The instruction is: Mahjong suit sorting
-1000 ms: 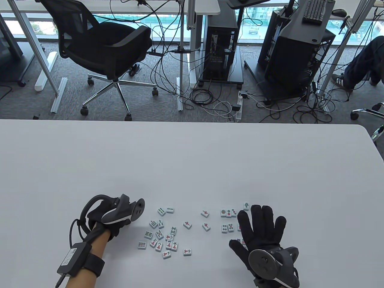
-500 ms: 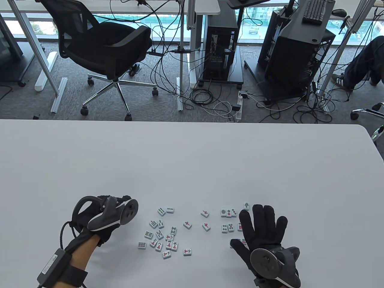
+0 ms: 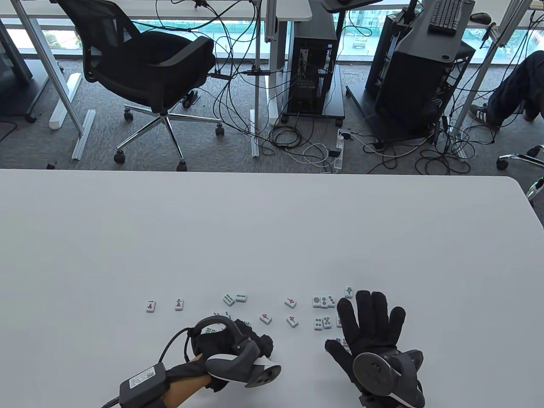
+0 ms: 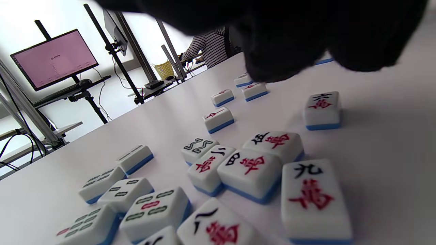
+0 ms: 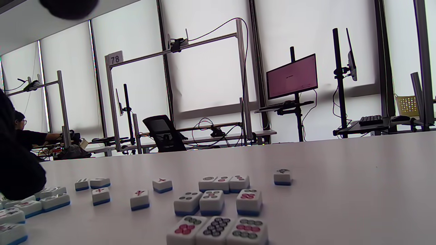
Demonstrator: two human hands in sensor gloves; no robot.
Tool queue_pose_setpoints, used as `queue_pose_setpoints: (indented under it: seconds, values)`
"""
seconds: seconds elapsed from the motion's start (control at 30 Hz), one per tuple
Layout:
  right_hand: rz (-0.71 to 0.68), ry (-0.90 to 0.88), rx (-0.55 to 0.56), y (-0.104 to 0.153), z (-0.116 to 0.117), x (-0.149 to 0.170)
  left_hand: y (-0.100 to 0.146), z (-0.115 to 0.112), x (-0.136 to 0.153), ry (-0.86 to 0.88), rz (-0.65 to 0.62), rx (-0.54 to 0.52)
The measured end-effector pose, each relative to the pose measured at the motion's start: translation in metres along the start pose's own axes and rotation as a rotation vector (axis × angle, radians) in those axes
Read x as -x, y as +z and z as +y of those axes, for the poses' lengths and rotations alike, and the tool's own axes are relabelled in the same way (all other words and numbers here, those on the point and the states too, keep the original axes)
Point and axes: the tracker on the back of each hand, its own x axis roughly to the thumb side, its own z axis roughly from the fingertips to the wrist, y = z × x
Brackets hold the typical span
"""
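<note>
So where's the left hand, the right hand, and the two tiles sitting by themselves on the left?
left hand [image 3: 238, 340], table view, back of the glove.
right hand [image 3: 369, 327], table view, back of the glove.
two lone tiles [image 3: 151, 305], table view, face of the left one.

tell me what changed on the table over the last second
The left hand swung from the table's left side to over the mixed tile cluster, leaving two character tiles uncovered where it had been. The right hand stayed flat by the dot tiles; the loose tiles did not move.
</note>
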Motion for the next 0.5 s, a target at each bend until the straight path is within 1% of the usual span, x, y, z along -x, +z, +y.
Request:
queue_pose_setpoints:
  seconds: [0.2,0.27,0.3,0.37,0.4,0.47,0.5]
  values:
    - [-0.002,-0.011,0.005,0.000,0.000,0.000,-0.020,-0.011,-0.013,-0.004,0.046,0.039]
    - [-0.001,-0.014,0.007,0.000,0.000,0.000,-0.025,-0.014,-0.014,0.014,0.063,0.069]
    - [0.000,-0.016,0.007,0.000,0.000,0.001,-0.026,-0.015,-0.013,0.036,0.083,0.085]
    - [0.000,-0.019,0.008,0.000,0.000,0.001,-0.028,-0.013,-0.010,0.083,0.176,0.133]
    - [0.000,-0.020,0.009,0.000,0.000,0.001,-0.028,-0.010,-0.008,0.092,0.189,0.135]
    - [0.001,-0.021,0.013,0.000,-0.001,0.001,-0.023,-0.001,-0.003,0.112,0.221,0.082]
    - [0.001,-0.023,0.014,0.000,-0.001,0.001,-0.021,0.003,-0.001,0.116,0.216,0.068]
